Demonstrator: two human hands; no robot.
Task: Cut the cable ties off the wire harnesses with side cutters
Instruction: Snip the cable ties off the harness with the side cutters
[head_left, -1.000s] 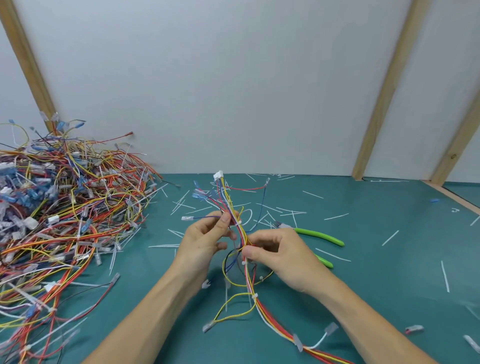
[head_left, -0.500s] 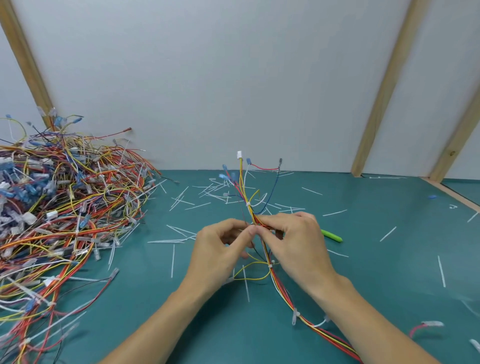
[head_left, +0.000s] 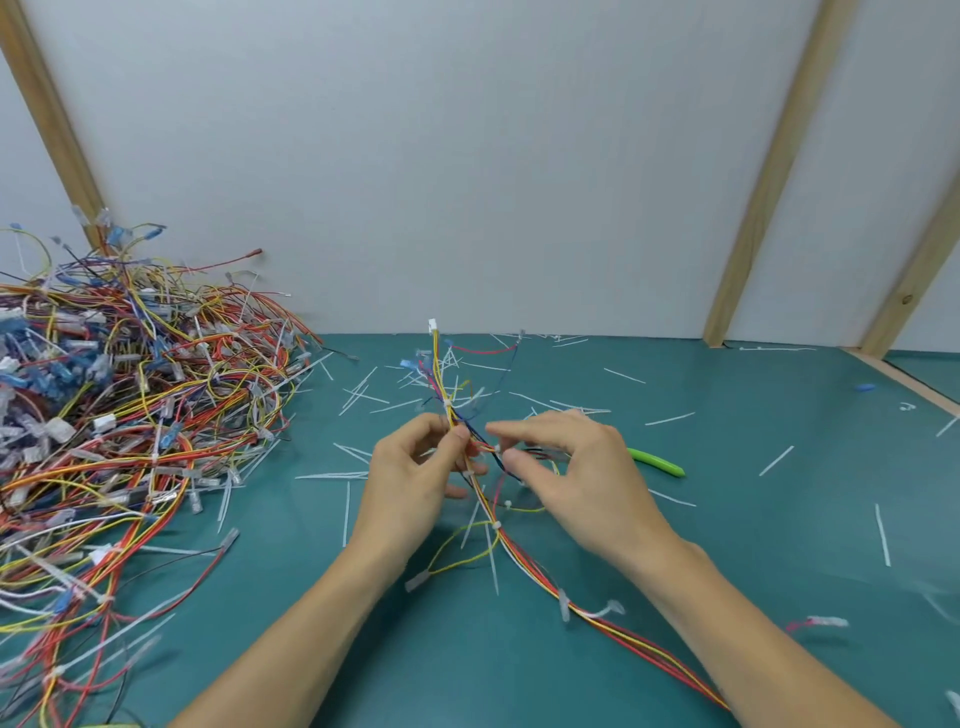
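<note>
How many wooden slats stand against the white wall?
3 wooden slats: one at far left, one right of centre, one at the far right edge. None seems hidden.

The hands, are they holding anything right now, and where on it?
The left hand pinches the wire harness partway along its bundle. The right hand is open beside it, gripping nothing.

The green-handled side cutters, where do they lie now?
In the head view, the green-handled side cutters lie on the teal table, right of centre, mostly hidden behind the right hand.
</note>
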